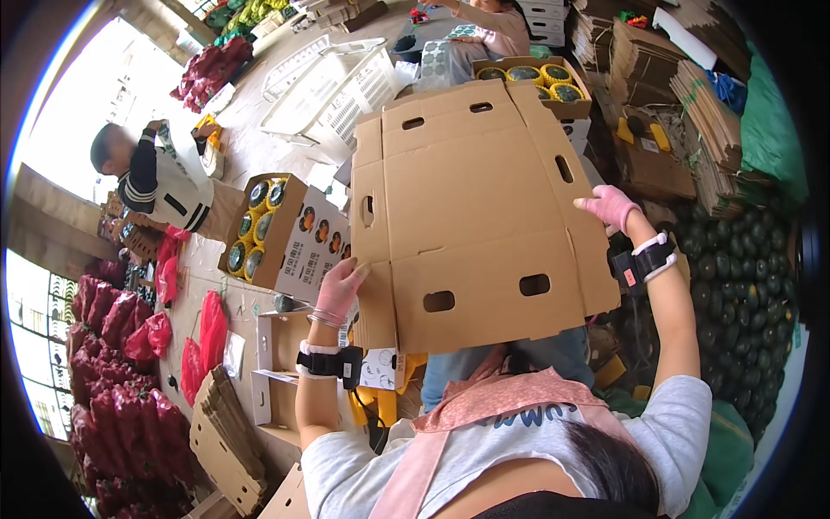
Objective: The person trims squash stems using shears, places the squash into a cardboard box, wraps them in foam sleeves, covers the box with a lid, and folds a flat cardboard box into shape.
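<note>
A flattened brown cardboard box (pixel 475 195) with hand holes and fold lines is held up in front of my body, its plain side facing me. My left hand (pixel 340 287), in a pink glove, is closed on its left edge near the lower corner. At the right edge, my right hand (pixel 612 208), also gloved in pink, pinches the board with the thumb over its face; its other fingers are partly hidden. Left of the board stands a printed carton (pixel 316 242) holding several dark green round fruits (pixel 258 195) in yellow foam nets.
Another filled carton (pixel 571 108) and a white plastic basket (pixel 333 99) are beyond the board. Dark green produce (pixel 735 303) is piled at right, red net sacks (pixel 130 415) at left. Folded cardboard (pixel 226 441) leans at lower left. A person (pixel 169 186) stands left; another (pixel 497 35) sits ahead.
</note>
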A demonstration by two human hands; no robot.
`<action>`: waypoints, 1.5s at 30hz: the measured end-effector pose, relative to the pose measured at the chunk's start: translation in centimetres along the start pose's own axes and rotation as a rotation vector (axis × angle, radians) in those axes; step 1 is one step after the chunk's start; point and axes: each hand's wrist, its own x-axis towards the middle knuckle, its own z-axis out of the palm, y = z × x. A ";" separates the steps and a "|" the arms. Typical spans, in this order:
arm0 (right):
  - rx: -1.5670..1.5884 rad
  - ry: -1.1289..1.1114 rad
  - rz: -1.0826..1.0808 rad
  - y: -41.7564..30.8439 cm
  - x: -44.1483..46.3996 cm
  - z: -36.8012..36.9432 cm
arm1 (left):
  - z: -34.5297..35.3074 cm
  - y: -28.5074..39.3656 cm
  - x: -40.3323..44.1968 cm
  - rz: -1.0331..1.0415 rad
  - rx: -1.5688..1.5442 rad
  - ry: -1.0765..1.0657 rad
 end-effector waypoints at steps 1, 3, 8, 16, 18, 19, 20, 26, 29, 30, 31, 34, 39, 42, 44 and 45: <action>-0.035 0.023 -0.010 -0.1 -0.3 0.2 | 0.2 -0.1 0.0 0.012 0.040 0.012; -0.102 0.070 -0.025 -0.2 -0.9 0.9 | 0.9 -0.2 -0.5 0.090 0.102 0.115; -0.167 0.200 -0.146 2.3 1.0 1.1 | 0.8 -1.1 -0.9 0.075 -0.044 0.181; 0.048 0.118 -0.150 2.4 0.4 0.2 | -0.1 0.1 -1.0 -0.093 -0.101 0.090; 0.075 0.103 -0.191 2.7 0.4 -0.1 | -0.7 0.5 -1.1 -0.104 -0.142 0.089; 0.089 0.096 -0.210 2.8 0.2 -0.3 | -0.9 0.8 -1.4 -0.098 -0.172 0.095; 0.218 0.040 -0.195 2.9 -0.2 -0.5 | -1.2 0.8 -1.6 -0.094 -0.202 0.100; 0.383 -0.038 -0.476 3.0 -4.1 -3.1 | -5.7 1.7 -3.4 0.169 -0.326 -0.086; 0.566 -0.054 -0.675 2.2 -5.4 -3.9 | -6.6 2.6 -3.6 0.448 -0.054 -0.062; 0.432 0.042 -0.707 2.0 -6.4 -4.0 | -5.9 3.0 -3.6 0.610 -0.024 0.010; 0.583 0.024 -0.790 0.8 -8.3 -3.3 | -5.1 4.6 -4.3 0.658 -0.016 0.112; 0.818 0.129 -0.986 -1.5 -12.2 -0.6 | -4.3 5.2 -3.7 0.882 0.175 0.470; 1.635 0.325 -0.949 1.4 -8.3 6.0 | -1.2 5.3 0.0 0.909 -0.069 0.712; 1.539 0.445 -0.589 4.1 -8.2 6.7 | 0.0 5.4 0.7 0.877 -0.252 0.771; 1.244 0.564 -0.638 4.1 -10.0 6.7 | 1.0 5.8 -0.1 0.816 -0.339 0.790; 1.332 0.540 -0.587 4.2 -10.7 6.4 | 1.6 6.0 -1.0 0.749 -0.369 0.797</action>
